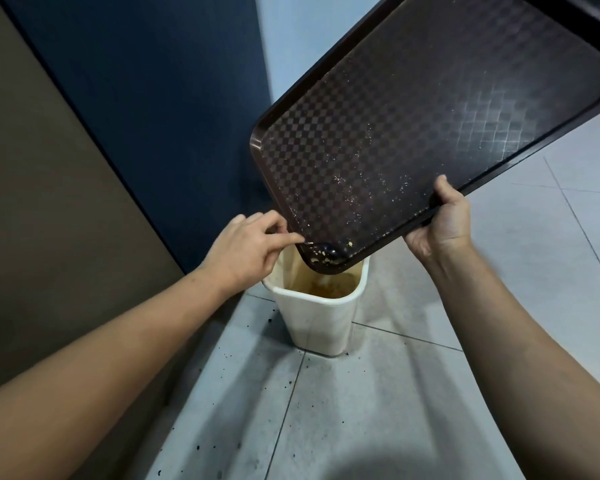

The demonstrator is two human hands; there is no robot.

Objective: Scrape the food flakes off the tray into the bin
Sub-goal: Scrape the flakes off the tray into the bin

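A dark brown checkered tray point(413, 109) is tilted steeply, its lowest corner hanging over a white bin point(321, 318). My right hand point(442, 220) grips the tray's near edge, thumb on top. My left hand point(248, 245) pinches the handle of a dark spoon point(331, 251) whose bowl lies in the tray's lowest corner. Yellowish food flakes point(321, 256) are piled around the spoon in that corner, and fine crumbs are scattered higher up the tray. The bin's inside is stained brown and holds some scraps.
The bin stands on a pale tiled floor point(413, 393) speckled with dark crumbs. A dark blue wall panel point(146, 98) and a brown panel point(32, 220) rise close on the left, right behind the bin.
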